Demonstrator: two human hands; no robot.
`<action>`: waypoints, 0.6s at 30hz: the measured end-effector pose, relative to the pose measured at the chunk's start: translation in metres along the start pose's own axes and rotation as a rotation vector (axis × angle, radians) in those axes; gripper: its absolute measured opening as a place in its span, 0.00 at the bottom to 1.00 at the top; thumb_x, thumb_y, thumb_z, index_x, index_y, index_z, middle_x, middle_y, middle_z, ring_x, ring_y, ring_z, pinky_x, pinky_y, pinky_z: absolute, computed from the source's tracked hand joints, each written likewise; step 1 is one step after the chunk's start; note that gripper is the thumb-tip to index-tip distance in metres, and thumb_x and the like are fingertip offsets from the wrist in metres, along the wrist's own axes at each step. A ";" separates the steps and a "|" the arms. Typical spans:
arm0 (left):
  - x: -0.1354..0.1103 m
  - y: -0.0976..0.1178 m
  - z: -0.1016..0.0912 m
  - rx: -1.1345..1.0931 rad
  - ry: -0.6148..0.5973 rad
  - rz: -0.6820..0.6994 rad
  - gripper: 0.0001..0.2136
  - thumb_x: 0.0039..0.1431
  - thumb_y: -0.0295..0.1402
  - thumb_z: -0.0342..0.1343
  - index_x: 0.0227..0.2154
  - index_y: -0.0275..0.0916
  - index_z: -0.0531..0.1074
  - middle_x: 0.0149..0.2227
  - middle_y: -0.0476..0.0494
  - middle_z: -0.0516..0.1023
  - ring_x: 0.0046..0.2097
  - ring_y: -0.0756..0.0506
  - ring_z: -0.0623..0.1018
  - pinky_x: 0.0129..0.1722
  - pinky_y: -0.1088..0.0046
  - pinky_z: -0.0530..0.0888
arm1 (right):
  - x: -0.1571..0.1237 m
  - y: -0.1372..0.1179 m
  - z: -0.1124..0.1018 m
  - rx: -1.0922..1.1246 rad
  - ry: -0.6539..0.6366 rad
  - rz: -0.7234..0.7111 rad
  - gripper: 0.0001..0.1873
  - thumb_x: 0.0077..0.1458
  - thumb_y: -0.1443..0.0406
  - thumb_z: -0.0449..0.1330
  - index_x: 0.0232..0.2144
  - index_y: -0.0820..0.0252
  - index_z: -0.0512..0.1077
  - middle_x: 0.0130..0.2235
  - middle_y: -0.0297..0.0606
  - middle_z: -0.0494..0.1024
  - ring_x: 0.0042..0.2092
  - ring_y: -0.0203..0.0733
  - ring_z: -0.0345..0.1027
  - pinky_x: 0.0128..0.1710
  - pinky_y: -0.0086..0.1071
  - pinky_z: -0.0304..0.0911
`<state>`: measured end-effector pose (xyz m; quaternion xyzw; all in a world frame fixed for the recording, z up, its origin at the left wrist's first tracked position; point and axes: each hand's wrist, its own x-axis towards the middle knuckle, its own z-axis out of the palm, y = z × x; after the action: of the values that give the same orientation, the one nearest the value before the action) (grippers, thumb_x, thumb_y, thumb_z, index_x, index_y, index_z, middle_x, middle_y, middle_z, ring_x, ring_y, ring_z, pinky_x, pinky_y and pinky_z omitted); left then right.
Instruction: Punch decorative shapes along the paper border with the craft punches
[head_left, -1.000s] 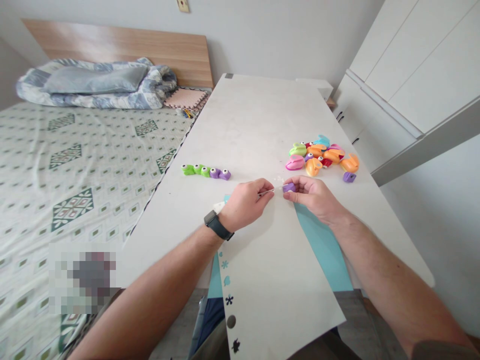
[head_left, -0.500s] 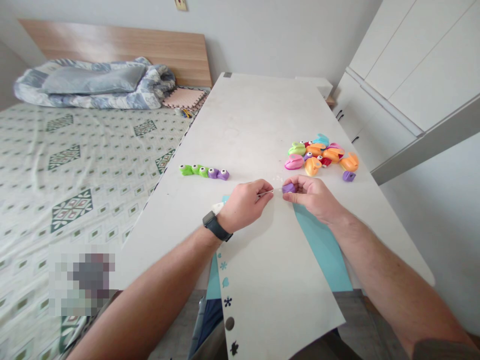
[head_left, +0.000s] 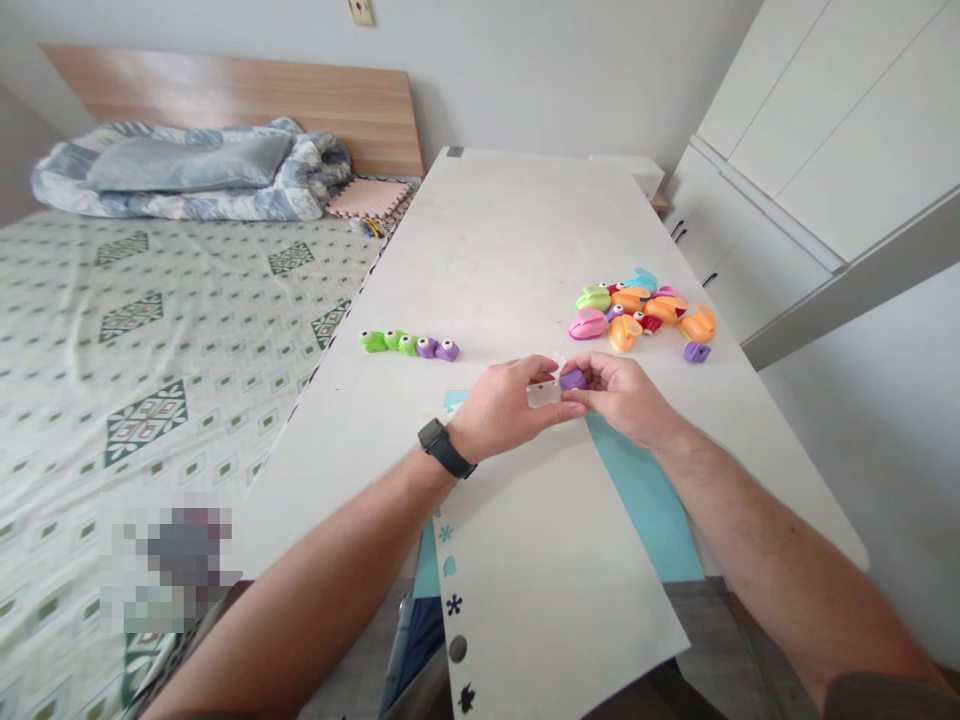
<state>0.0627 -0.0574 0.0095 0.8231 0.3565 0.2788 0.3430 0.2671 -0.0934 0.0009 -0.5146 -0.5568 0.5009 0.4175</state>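
Observation:
A sheet of white paper (head_left: 540, 540), with shaped holes punched along its left edge, reaches from the table over my lap. My right hand (head_left: 619, 390) is closed on a small purple craft punch (head_left: 573, 381) at the sheet's far edge. My left hand (head_left: 506, 405) is at the same edge, with the paper between its fingers and thumb; skin shows through small holes there. The left thumb stretches across to beside the punch. How firmly that hand grips is hard to see. Light blue paper (head_left: 649, 510) lies beneath the white sheet.
On the white table (head_left: 517, 240), a row of green and purple punches (head_left: 409, 345) stands at left. A pile of colourful punches (head_left: 637, 310) is at right, with a separate purple punch (head_left: 697, 352). A bed (head_left: 225, 290) adjoins the left side; white cabinets (head_left: 825, 130) stand right.
My left hand has shifted right, and its thumb has spread from a pinch on the paper edge toward the purple punch. My right hand and the punch have moved slightly left.

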 end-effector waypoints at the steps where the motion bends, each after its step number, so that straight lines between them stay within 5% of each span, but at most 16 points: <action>1: 0.002 0.000 0.001 0.007 -0.015 0.021 0.26 0.55 0.52 0.66 0.50 0.40 0.76 0.48 0.42 0.82 0.48 0.41 0.81 0.49 0.65 0.76 | 0.000 0.000 0.001 -0.007 -0.003 -0.001 0.18 0.49 0.61 0.72 0.43 0.58 0.77 0.38 0.37 0.80 0.37 0.40 0.71 0.37 0.33 0.66; 18: 0.005 -0.002 0.005 0.012 -0.064 0.052 0.18 0.61 0.46 0.64 0.48 0.41 0.78 0.45 0.44 0.83 0.44 0.42 0.81 0.46 0.67 0.74 | 0.000 -0.002 0.005 -0.146 0.030 -0.053 0.17 0.49 0.65 0.69 0.43 0.59 0.78 0.37 0.37 0.82 0.37 0.41 0.72 0.37 0.34 0.67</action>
<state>0.0682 -0.0542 0.0060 0.8426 0.3254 0.2590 0.3421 0.2621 -0.0936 0.0022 -0.5360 -0.5989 0.4402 0.4003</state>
